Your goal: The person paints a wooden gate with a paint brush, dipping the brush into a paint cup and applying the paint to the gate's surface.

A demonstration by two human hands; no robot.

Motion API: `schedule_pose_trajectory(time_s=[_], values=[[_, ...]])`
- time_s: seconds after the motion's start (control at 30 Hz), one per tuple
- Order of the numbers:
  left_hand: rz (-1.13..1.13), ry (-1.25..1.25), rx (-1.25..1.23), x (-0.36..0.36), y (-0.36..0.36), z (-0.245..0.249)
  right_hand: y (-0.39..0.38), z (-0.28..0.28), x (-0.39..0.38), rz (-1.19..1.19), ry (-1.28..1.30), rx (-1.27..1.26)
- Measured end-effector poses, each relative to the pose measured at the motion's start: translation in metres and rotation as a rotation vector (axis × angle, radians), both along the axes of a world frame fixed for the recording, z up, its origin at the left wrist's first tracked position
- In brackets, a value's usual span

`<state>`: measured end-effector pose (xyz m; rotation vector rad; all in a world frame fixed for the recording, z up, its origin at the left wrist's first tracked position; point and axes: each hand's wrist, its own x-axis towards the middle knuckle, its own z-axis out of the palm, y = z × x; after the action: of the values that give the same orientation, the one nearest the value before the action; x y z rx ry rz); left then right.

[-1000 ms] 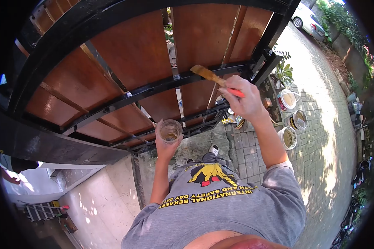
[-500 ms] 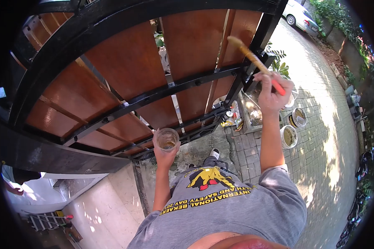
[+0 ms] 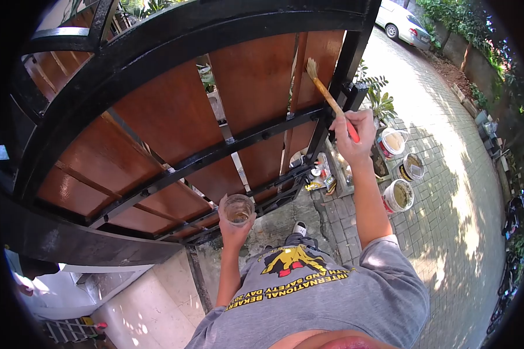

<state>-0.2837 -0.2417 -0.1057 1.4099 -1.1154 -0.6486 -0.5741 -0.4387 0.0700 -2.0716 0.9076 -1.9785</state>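
My right hand (image 3: pixel 356 135) is closed around the red-ended handle of a paintbrush (image 3: pixel 327 96). The brush slants up and left, its pale bristles right at a reddish-brown board near the right end of the gate (image 3: pixel 244 75). In my left hand (image 3: pixel 236 234) is a clear plastic cup (image 3: pixel 239 209), its mouth facing up, with a little brownish liquid at the bottom. The cup is in front of the gate's lower boards. Black metal bars frame the glossy wooden boards, with narrow gaps between them.
Several paint buckets (image 3: pixel 399 196) stand on the paving (image 3: pixel 442 215) to the right, near a potted plant (image 3: pixel 382 104). Small containers (image 3: pixel 320 174) sit by the gate's foot. A white car (image 3: pixel 404 24) is parked far back. At lower left lies a ladder (image 3: pixel 70 330).
The paintbrush and my right hand have moved left and slightly down in view, and the bristles now show sharply at the board. My left hand still holds the cup.
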Motion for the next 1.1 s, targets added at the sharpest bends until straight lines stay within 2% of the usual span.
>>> schedule_pose_trajectory(time_s=[0.1, 0.23, 0.33, 0.37, 0.47, 0.5, 0.57, 0.73, 0.77, 0.8, 0.87, 0.9, 1.0, 1.03, 1.1], values=[[0.021, 0.024, 0.009, 0.004, -0.001, -0.001, 0.011, 0.020, -0.003, 0.050, -0.086, 0.096], [0.025, 0.013, -0.025, 0.007, -0.007, -0.004, 0.022, 0.055, -0.008, 0.131, 0.059, 0.092], [0.010, -0.006, -0.027, 0.007, -0.011, -0.005, 0.020, 0.070, -0.010, 0.150, -0.008, -0.026], [0.004, -0.009, -0.030, 0.005, -0.012, -0.006, 0.020, 0.074, -0.004, 0.226, -0.180, -0.038], [-0.024, -0.008, -0.010, -0.001, -0.013, 0.000, 0.021, 0.094, -0.001, 0.097, 0.008, 0.057], [-0.037, -0.008, 0.003, -0.003, -0.012, 0.001, 0.015, 0.093, 0.002, 0.075, 0.024, 0.144], [-0.035, -0.019, -0.014, -0.005, -0.010, -0.001, 0.010, 0.070, 0.007, -0.013, 0.063, 0.100], [-0.014, 0.004, -0.044, -0.002, -0.008, -0.005, 0.025, 0.077, 0.007, -0.119, 0.258, 0.058], [-0.004, 0.007, -0.030, 0.000, -0.007, -0.007, 0.022, 0.077, 0.004, -0.102, 0.146, 0.149], [0.003, 0.010, -0.018, 0.001, -0.007, -0.007, 0.019, 0.082, -0.003, -0.105, 0.137, 0.091], [0.017, 0.026, -0.019, 0.002, -0.007, -0.006, 0.014, 0.089, 0.000, 0.116, -0.188, -0.018], [0.023, 0.036, -0.015, 0.001, -0.006, -0.005, 0.009, 0.095, 0.001, 0.155, -0.233, -0.060], [0.040, 0.062, -0.023, -0.003, -0.007, -0.003, -0.002, 0.089, 0.003, 0.222, -0.240, 0.018], [0.032, 0.047, -0.031, -0.002, -0.007, -0.004, 0.003, 0.084, 0.009, 0.129, -0.174, 0.063], [0.028, 0.026, -0.055, -0.002, -0.007, -0.009, -0.007, 0.058, 0.009, 0.026, -0.052, -0.001]])
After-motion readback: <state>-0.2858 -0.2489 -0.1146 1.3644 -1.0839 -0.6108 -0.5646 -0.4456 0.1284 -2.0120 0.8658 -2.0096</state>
